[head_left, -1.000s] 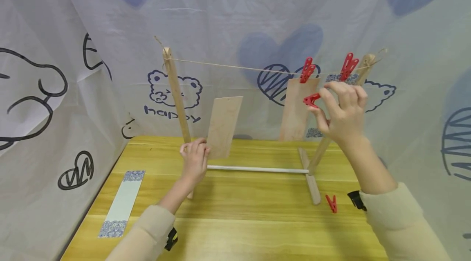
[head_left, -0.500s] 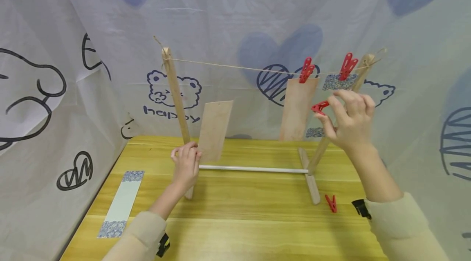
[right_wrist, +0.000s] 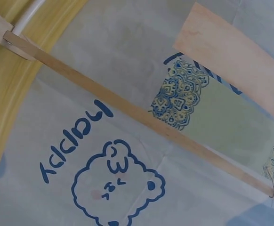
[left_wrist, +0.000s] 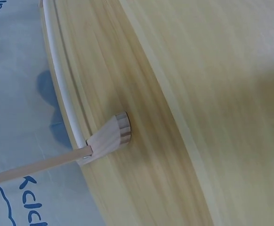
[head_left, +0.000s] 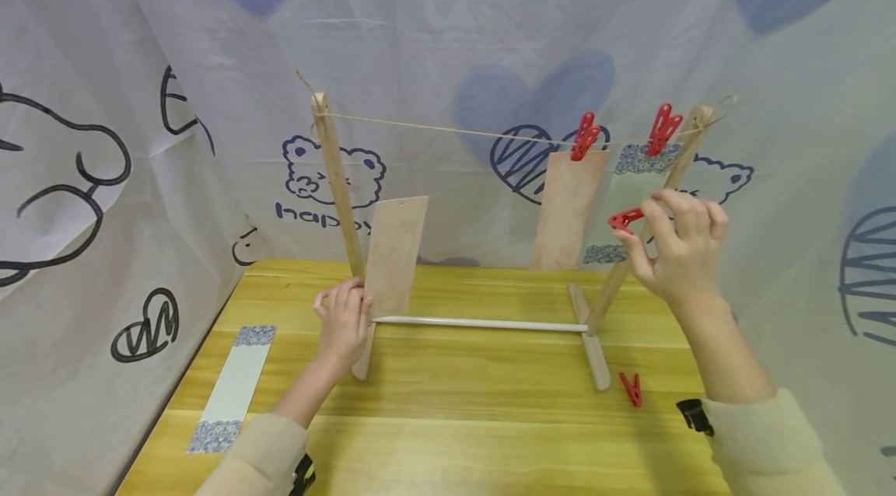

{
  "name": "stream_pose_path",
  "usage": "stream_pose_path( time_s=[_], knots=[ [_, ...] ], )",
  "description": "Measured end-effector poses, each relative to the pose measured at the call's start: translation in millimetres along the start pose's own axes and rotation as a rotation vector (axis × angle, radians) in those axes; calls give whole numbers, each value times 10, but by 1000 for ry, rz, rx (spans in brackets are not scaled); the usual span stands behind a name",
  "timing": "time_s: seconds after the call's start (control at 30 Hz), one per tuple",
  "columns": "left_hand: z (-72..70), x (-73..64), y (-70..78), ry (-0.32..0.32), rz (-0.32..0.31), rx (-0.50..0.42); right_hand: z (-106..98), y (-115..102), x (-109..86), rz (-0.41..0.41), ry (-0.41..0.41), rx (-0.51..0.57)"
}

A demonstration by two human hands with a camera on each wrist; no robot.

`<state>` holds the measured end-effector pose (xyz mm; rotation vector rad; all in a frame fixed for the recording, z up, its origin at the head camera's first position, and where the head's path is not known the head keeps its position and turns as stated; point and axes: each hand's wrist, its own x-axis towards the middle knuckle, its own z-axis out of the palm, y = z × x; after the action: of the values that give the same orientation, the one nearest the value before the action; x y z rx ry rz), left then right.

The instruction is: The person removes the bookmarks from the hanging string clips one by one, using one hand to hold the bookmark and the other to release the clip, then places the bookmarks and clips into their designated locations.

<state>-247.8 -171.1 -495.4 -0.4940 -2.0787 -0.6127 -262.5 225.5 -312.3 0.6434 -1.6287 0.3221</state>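
Note:
My left hand (head_left: 344,325) holds a plain tan card (head_left: 397,251) by its lower left edge, raised in front of the left post (head_left: 339,185). The card stands nearly upright, a small hole near its top. On the other side, my right hand (head_left: 677,247) pinches a red clothespin (head_left: 625,218) between thumb and fingers, below the string (head_left: 448,128). Behind that clothespin hang another tan card (head_left: 568,208) and a pale card with blue patterned ends (right_wrist: 226,113), both held to the string by red clothespins (head_left: 585,137). Neither wrist view shows the held things.
The wooden stand has a white crossbar (head_left: 483,322) low between its posts and a right foot (head_left: 591,348) on the table (head_left: 448,434). A loose red clothespin (head_left: 631,389) lies at the right. A blue-patterned card (head_left: 232,389) lies flat at the left. Printed cloth (head_left: 434,14) surrounds the table.
My left hand has carried the tan card left and slightly down, towards the left post. My right hand, with its clothespin, has shifted right and down, uncovering more of the hanging patterned card.

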Motion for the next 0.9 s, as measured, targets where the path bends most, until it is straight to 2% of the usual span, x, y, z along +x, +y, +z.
stream_pose_path(
  time_s=[0.27, 0.7, 0.9],
  knots=[
    [-46, -69, -25, -7, -26, -14, -67, 41, -96, 27, -20, -10],
    [-121, -193, -58, 44, -51, -26, -155, 78, -217, 63, -30, -42],
    [-162, -246, -93, 35, -67, -25, -185, 116, -312, 74, -45, -57]
  ],
)
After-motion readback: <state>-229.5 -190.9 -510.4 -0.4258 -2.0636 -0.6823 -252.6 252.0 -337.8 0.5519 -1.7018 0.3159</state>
